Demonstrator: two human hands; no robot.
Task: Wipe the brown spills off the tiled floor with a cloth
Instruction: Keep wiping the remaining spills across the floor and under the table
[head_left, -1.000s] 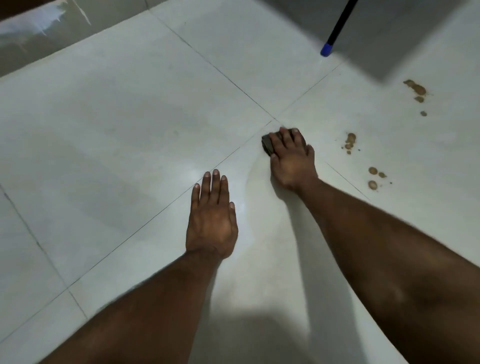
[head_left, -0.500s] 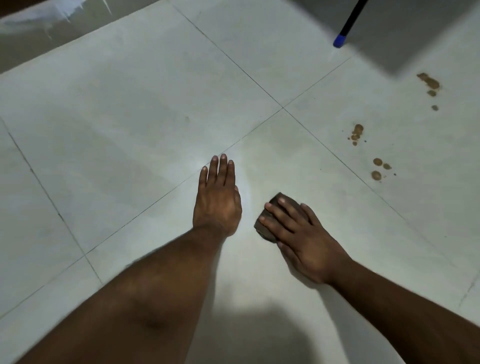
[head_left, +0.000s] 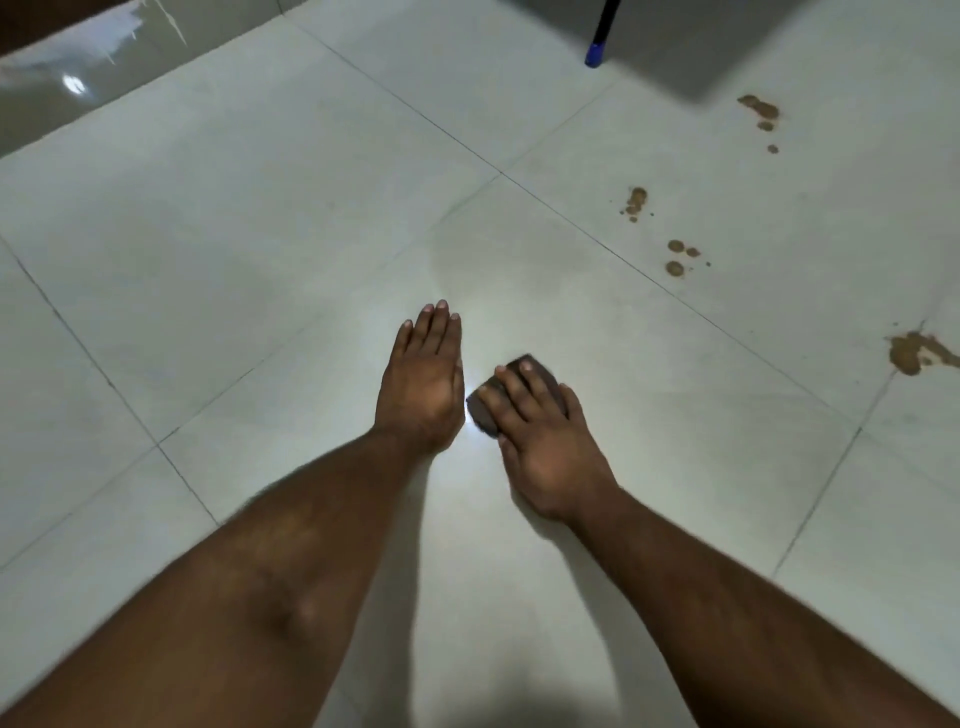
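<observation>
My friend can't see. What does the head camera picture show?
A right hand presses a dark cloth on the pale tiled floor, left hand flat beside it. Brown spills lie unwiped farther right.

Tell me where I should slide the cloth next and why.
Probably forward and to the right, toward the nearest brown spots. The right hand presses the dark cloth on tile that looks clean, beside the left hand lying flat on the floor. All the visible spills lie to the right, across a grout line, including a larger smear near the frame's edge.
</observation>
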